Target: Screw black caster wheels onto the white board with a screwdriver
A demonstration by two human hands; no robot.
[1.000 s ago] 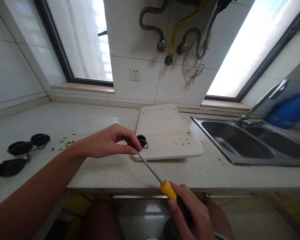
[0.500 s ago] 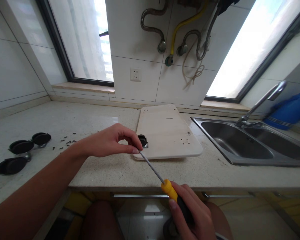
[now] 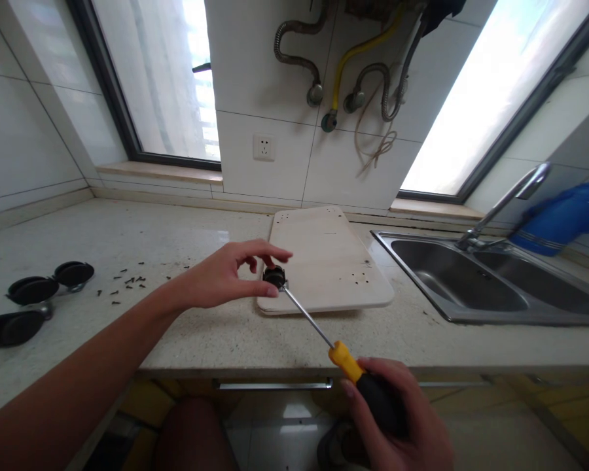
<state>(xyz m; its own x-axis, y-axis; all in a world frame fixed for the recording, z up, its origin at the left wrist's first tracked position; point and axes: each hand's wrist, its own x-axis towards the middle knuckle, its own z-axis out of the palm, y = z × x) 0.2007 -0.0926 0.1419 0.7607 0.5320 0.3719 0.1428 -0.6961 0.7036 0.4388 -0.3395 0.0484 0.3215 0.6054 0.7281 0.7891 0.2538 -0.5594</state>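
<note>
My right hand (image 3: 402, 412) is wrapped around the yellow and black handle of a screwdriver (image 3: 343, 356). The shaft slants up and left, its tip at the right side of a black caster wheel (image 3: 273, 276). That caster sits on the near left corner of a pale board (image 3: 319, 248), which has small holes in its other corners. Around the caster, my left hand (image 3: 240, 271) has its index finger stretched out and its thumb along the near side, fingers apart. Whether it touches the wheel is unclear. Any screw at the tip is too small to make out.
Several loose screws (image 3: 130, 282) lie on the counter (image 3: 201, 337) at left, beside three black casters (image 3: 32, 289). To the right is a steel double sink (image 3: 439, 278) with a tap (image 3: 510, 199) and a blue object (image 3: 562, 219) behind. Hoses (image 3: 346, 62) hang on the wall.
My left fingers have parted from the screwdriver tip and spread around the caster. The screwdriver has shifted right in my right hand, its tip now exposed beside the caster.
</note>
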